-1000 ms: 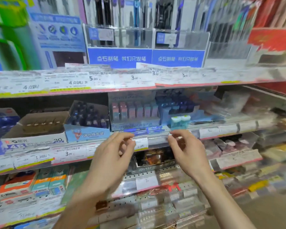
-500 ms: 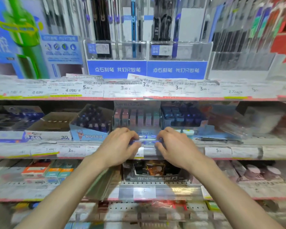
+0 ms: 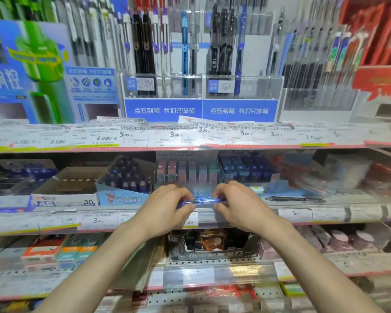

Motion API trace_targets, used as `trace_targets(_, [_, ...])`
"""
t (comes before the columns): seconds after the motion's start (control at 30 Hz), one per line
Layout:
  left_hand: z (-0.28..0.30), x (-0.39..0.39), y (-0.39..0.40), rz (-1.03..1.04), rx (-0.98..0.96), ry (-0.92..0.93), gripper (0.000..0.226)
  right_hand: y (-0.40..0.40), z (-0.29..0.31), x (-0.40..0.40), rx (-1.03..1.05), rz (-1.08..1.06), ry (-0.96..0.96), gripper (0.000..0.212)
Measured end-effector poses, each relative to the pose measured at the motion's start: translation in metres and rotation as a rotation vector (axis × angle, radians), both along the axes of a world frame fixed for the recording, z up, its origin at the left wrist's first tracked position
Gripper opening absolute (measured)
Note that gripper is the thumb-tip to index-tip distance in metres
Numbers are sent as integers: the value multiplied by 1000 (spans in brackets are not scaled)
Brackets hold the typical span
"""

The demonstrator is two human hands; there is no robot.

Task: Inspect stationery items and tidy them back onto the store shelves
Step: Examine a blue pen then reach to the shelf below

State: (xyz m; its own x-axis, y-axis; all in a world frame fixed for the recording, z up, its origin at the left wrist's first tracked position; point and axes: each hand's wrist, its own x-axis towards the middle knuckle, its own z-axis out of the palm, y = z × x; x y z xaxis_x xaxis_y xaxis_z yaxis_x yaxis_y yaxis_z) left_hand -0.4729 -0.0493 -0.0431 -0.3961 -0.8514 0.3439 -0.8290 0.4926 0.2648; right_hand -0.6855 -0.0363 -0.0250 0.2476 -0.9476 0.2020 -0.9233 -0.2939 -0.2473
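Since 1 s ago both hands were brought together at the middle shelf [image 3: 325,213] front edge. A blue pen [image 3: 200,201] is now pinched horizontally between left hand [image 3: 165,211] and right hand [image 3: 239,206] fingers, curled round its ends. Inspection judged underway; reshelving pending.

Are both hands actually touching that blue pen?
Touching. The head view shows the left hand and right hand each pinching an end of the blue pen.
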Motion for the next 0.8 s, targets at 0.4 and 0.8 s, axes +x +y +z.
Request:
trace_targets(0.4, [11,5,2,-19,1,146,12,1,18,-4,-138,38,-158,28])
trace_targets(0.8, [70,-14,58,-222,-229,124,22,65,62,-50,-152,138,-471,6])
